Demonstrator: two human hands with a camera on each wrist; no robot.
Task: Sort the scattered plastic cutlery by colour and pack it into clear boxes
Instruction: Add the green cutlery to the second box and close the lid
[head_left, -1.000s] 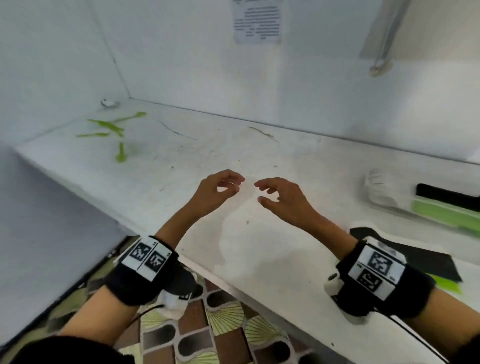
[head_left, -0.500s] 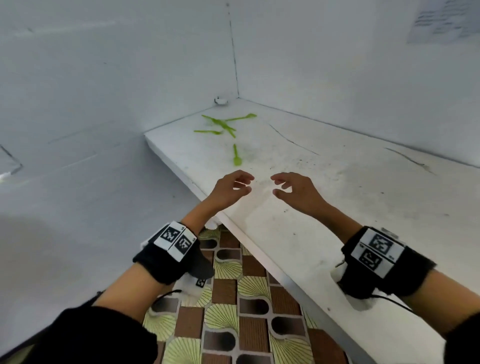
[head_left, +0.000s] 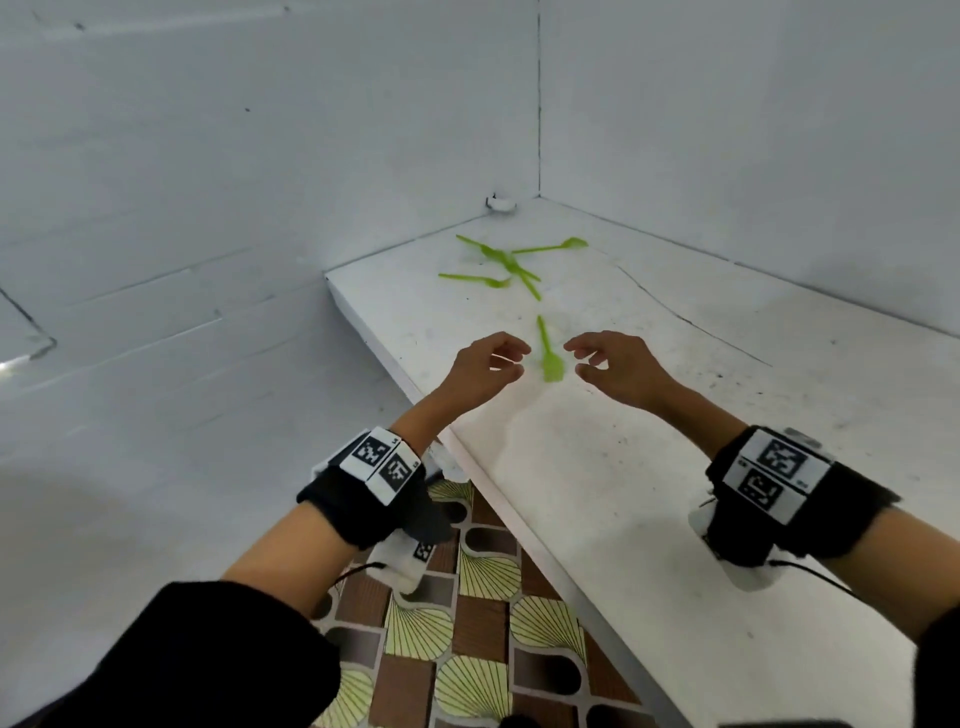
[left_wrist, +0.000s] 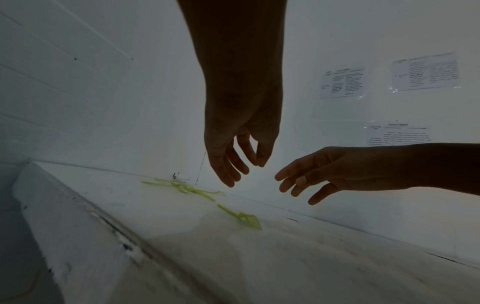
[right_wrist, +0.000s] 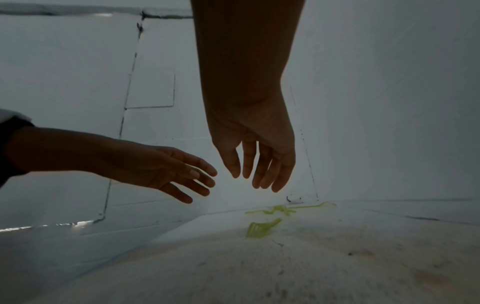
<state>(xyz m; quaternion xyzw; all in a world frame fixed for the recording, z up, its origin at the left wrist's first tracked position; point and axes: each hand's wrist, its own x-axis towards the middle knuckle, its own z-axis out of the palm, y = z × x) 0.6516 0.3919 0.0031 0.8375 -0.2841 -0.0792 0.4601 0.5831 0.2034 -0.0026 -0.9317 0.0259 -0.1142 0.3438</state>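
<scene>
A green plastic fork (head_left: 548, 353) (left_wrist: 241, 218) (right_wrist: 261, 228) lies on the white counter (head_left: 649, 467), tines toward me. Farther back lies a loose cluster of green cutlery (head_left: 511, 262) (left_wrist: 187, 188) (right_wrist: 281, 209), spoons among it. My left hand (head_left: 493, 364) (left_wrist: 240, 162) hovers just left of the fork, fingers loosely curled, holding nothing. My right hand (head_left: 605, 364) (right_wrist: 255, 174) hovers just right of the fork, fingers relaxed and empty. The fork sits between the two hands, untouched. No clear box is in view.
The counter ends at a left edge (head_left: 395, 364) with patterned floor tiles (head_left: 467, 623) below. White walls meet at the back corner, where a small white object (head_left: 501, 202) sits. Papers (left_wrist: 342, 82) are taped to the wall.
The view has swung left and both hands have moved toward the green cutlery. The fork now lies between my hands; the boxes at the right have left the view.
</scene>
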